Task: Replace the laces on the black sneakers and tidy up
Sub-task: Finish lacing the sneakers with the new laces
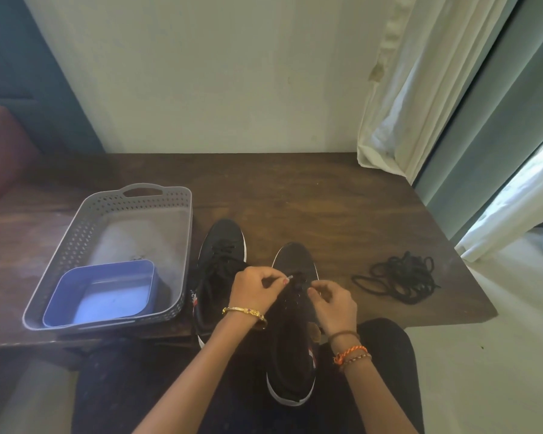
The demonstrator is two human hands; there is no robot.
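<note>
Threading looks to be the step in hand: the left hand [254,286] pinches a pale lace tip [290,277] just beside the eyelets of the right sneaker [295,324], whose long axis runs from the lap out over the table [326,198] edge. The right hand [331,300] is curled at the eyelets; what it holds I cannot tell. The laced sneaker [221,261] lies alongside, between it and the basket [76,245]. The loose laces [398,277] lie well to the right, open tabletop around them.
</note>
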